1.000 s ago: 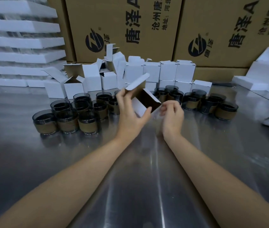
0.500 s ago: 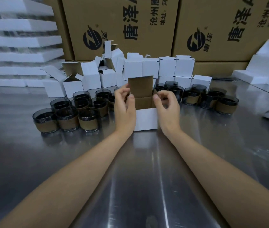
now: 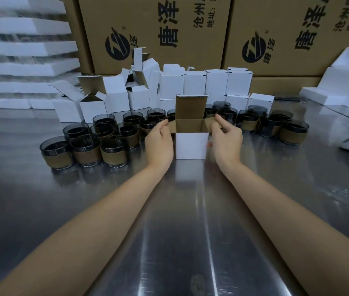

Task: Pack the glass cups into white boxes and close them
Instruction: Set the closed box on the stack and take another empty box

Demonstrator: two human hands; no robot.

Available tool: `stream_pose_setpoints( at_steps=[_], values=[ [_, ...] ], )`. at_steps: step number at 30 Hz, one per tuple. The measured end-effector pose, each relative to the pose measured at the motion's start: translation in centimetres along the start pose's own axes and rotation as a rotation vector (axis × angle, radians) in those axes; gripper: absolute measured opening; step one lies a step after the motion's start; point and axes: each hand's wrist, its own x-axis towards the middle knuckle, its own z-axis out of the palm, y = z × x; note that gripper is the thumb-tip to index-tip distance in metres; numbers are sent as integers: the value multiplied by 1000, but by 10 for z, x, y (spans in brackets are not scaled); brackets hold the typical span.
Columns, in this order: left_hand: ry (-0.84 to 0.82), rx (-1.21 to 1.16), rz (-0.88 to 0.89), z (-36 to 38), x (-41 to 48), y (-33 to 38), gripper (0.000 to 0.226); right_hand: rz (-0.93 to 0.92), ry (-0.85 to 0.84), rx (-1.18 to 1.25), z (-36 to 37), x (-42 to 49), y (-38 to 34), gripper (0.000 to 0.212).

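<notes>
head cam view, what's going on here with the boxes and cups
A person is setting up an open white box on the steel table. The left hand grips its left side flap and the right hand pinches the right one; the lid flap stands up. Neither hand holds a cup. Groups of glass cups wait on both sides behind it, with closed boxes stacked further back.

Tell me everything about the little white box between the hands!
The white box is cardboard, white outside, brown inside. It stands upright on the shiny metal table, open on top, its lid flap sticking straight up. The left hand holds its left side flap; the right hand pinches the right one.
</notes>
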Motion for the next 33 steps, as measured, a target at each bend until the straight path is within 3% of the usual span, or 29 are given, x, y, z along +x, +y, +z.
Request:
stream_pose_setpoints(
  at_steps=[5, 8, 13, 17, 21, 27, 33],
  values=[
    [-63, 120, 21, -1, 2, -6, 43, 60, 16, 0, 0, 3, 0, 37],
    [-82, 183, 30, 0, 2, -6, 44, 52, -25, -90, -1, 1, 1, 23],
    [-144, 214, 47, -1, -2, -3, 45, 48, -142, -321, 0, -5, 2, 53],
    [-204, 288, 80, 0, -4, -3, 48, -25, -209, -441, 0, -8, 1, 57],
    [-230, 273, 150, -4, -7, -2, 46, -9, -176, -315, -2, -3, 4, 58],
    [-206, 69, -19, -4, -8, 0, 32, 210, -112, 32, -9, 10, 6, 36],
    [-289, 13, 16, -4, -6, -2, 21, 198, -74, 115, -16, 12, 3, 56]
  ],
)
